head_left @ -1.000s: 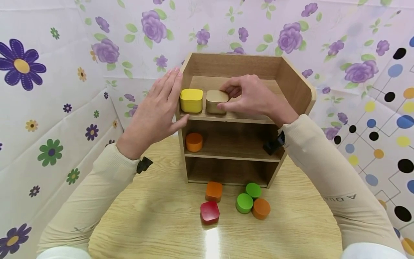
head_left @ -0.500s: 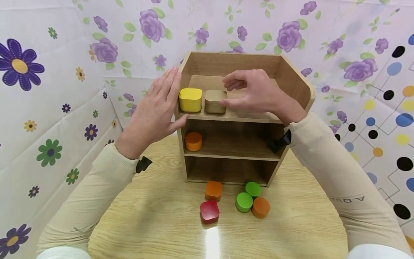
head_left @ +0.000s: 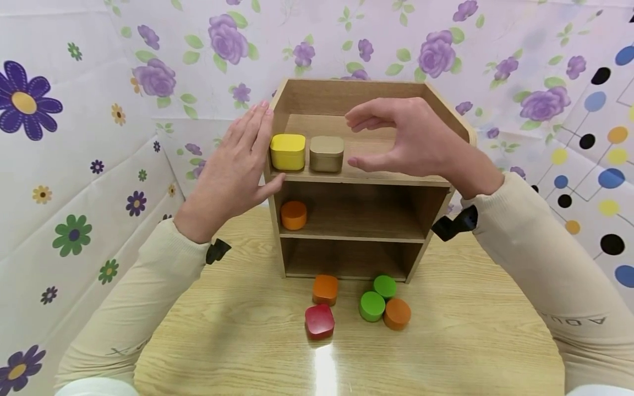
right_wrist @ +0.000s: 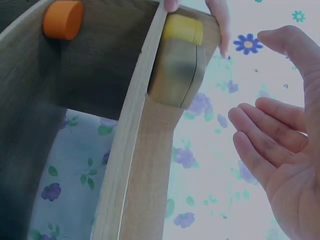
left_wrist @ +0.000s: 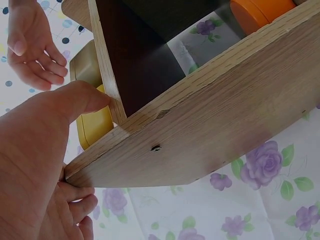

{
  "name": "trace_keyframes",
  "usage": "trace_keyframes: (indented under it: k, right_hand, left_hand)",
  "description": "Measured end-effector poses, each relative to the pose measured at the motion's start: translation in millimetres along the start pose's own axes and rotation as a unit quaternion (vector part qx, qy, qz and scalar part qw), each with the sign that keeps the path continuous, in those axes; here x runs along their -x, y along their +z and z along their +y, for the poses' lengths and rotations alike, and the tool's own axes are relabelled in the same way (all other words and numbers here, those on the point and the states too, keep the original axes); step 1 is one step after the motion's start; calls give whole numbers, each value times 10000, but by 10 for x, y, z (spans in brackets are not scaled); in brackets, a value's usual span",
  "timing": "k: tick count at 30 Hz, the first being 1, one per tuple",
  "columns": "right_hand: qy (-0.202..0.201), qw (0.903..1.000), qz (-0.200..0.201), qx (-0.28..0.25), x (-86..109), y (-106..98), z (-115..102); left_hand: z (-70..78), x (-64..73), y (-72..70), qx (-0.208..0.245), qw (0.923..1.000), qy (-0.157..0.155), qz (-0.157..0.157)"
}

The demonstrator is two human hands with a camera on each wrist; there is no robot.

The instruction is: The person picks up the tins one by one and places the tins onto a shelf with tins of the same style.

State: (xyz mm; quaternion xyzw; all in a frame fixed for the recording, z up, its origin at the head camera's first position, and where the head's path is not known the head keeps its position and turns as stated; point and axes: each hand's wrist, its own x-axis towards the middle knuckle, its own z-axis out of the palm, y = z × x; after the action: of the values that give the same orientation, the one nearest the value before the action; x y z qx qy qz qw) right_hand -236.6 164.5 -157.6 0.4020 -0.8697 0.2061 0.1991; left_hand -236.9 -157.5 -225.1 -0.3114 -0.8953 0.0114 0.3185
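My left hand [head_left: 233, 159] lies along the left side of a small wooden shelf unit [head_left: 354, 179], fingers straight, thumb at its front edge. In the left wrist view, the thumb [left_wrist: 82, 97] touches the front edge beside a yellow rounded-square box [head_left: 288, 152]. A matching gold-beige box [head_left: 326, 154] stands just right of the yellow one on the top shelf. To the right of that box, my right hand [head_left: 416, 137] hovers over the top shelf, fingers and thumb apart with nothing between them. The right wrist view shows it separated from the gold-beige box [right_wrist: 177, 72].
An orange round box [head_left: 294, 215] sits at the left of the middle shelf. On the wooden table [head_left: 238, 330] in front are an orange square box [head_left: 325, 290], a red square box [head_left: 319, 322], two green round boxes [head_left: 372, 306] and another orange round one [head_left: 397, 314].
The right hand has let go of the gold-beige box and moved off to the right, its fingers spreading. The left hand stays at the shelf unit's side.
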Motion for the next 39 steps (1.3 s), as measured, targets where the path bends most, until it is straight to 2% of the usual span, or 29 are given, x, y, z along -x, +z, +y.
trace_keyframes:
  k: [10,18,25,32,39]
  right_hand:
    - [-566,9983,59,-114,262,102,0]
    - [-725,9970,16,-276,503,308,1]
    - [-705,9945,-316,-705,717,629,24]
    - [-661,9908,-538,-1055,934,1068,122]
    - [-237,9879,-789,-1312,1177,1501,198]
  left_hand:
    - [0,-4,8,38,10000,28,-29]
    - [-7,-14,3,5,10000,74,30]
    - [-10,-5,-12,2,10000,31,2]
    - [-9,7,2,87,10000,9,33]
    - [-5,4,16,77,9999,43,95]
